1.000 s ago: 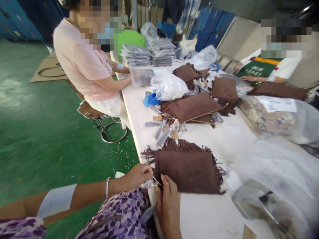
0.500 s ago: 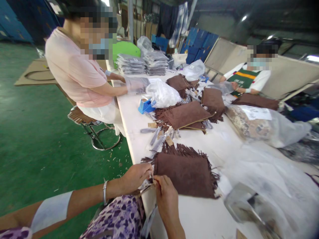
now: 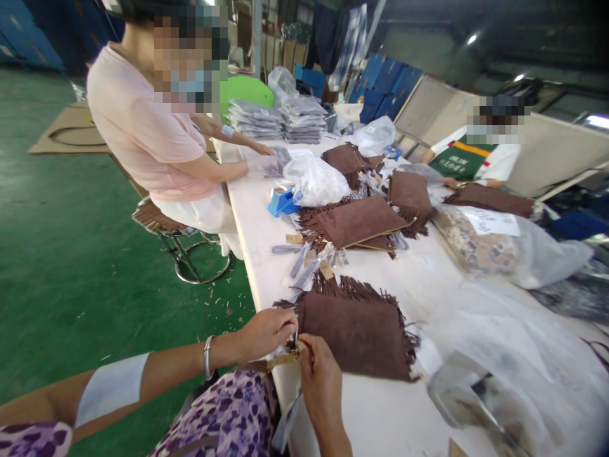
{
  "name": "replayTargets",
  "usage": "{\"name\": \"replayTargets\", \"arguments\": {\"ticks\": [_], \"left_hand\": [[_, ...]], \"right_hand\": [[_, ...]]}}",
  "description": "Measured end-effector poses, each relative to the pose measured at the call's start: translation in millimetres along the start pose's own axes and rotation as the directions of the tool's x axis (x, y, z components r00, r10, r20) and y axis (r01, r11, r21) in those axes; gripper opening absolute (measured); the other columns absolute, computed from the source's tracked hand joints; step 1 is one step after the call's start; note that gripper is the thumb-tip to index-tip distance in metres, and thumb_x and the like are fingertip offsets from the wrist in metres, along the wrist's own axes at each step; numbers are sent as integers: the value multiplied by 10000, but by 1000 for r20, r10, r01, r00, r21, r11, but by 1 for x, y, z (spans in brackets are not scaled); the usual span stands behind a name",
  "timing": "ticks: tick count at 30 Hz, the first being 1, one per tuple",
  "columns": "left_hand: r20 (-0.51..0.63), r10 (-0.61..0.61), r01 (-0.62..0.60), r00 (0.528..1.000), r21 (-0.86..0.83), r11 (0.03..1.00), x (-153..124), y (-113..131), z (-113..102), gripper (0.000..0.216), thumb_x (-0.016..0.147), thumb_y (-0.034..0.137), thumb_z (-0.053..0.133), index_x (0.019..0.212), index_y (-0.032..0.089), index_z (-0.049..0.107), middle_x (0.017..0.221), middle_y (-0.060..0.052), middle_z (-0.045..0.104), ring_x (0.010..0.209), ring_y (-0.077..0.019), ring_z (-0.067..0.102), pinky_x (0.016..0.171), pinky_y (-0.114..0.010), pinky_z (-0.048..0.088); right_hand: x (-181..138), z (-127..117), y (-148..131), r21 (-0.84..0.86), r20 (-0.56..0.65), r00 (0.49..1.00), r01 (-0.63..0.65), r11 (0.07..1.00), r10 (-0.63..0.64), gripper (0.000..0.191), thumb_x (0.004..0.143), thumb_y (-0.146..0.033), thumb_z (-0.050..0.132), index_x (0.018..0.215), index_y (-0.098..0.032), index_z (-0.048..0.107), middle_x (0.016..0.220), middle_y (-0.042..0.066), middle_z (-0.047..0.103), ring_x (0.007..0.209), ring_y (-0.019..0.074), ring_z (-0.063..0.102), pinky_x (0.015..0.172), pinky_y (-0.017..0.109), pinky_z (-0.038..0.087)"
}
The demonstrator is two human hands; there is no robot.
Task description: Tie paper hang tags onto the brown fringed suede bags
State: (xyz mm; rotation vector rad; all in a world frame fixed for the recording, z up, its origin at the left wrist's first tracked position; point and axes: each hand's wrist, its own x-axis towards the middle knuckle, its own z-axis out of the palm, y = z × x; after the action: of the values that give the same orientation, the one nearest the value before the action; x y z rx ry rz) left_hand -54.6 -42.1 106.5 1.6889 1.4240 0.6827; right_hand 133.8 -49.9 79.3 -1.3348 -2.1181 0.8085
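Head view: left hand (image 3: 269,333) and right hand (image 3: 321,371) pinch a small, indistinct piece (image 3: 296,339) beside the fringed brown pouch (image 3: 354,333).

brown fringed bags (image 3: 354,333) on white table (image 3: 368,412)

We're seeing deep brown across the fringed bag (image 3: 354,333); purple patches over the pale garment (image 3: 223,412); bright blue tape dispenser (image 3: 281,204); green floor (image 3: 95,254), pink shirt (image 3: 147,120)!

Brown fringed pouch (image 3: 354,333), flat
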Motion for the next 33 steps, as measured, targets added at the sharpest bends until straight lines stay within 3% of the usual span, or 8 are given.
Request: {"name": "replayTargets", "arguments": {"ticks": [8,15,19,23,28,30,33], "left_hand": [[-10,12,-12,1000,-10,1000,-1,0,1,194,865,194,436,818,194,624,731,11,623,702,-139,561,658,-206,388],[0,-51,51,999,-114,992,-1,-2,2,177,863,227,445,820,188,612,684,24,628,624,-124,591,604,-204,386],[1,-88,87,996,-159,983,0,-4,4,178,868,265,453,793,182,591,641,24,623,594,-129,604,577,-204,394],[9,-117,117,993,-190,975,0,-4,5,186,866,280,456,778,179,585,618,23,621,580,-133,609,563,-208,394],[50,-158,166,986,-320,933,0,-9,8,171,843,288,476,780,165,577,659,12,618,597,-147,629,560,-218,419],[96,-181,205,979,-419,884,0,-13,10,165,831,298,496,821,154,576,715,-3,632,599,-151,633,558,-226,438],[148,-123,184,981,-537,823,-1,-16,12,293,796,266,560,1066,154,578,843,-10,646,626,-138,632,598,-233,464]], "right_hand": [[3,0,-8,-84,-15,999,44,996,-46,218,968,-243,404,933,-218,618,885,23,641,820,167,597,747,274,442],[-1,-1,-5,-33,-78,997,6,999,-8,195,978,-278,421,982,-228,609,913,20,645,834,161,606,736,262,447],[0,3,-11,-123,-94,992,78,989,-90,169,970,-276,444,1043,-232,590,940,34,636,868,184,595,766,291,447],[1,6,-15,-199,-97,989,87,976,-108,145,961,-229,439,974,-231,583,897,31,626,836,199,581,743,305,429],[0,5,-13,-107,-94,994,40,993,-50,156,958,-216,429,966,-236,584,910,23,633,851,188,583,764,295,420],[-1,5,-11,-74,-79,997,12,997,-18,169,961,-227,423,962,-239,592,914,18,637,856,186,585,771,294,417],[-3,5,-9,-27,-61,998,-32,999,30,185,964,-256,421,975,-247,605,923,11,646,856,180,595,765,285,420]]}}
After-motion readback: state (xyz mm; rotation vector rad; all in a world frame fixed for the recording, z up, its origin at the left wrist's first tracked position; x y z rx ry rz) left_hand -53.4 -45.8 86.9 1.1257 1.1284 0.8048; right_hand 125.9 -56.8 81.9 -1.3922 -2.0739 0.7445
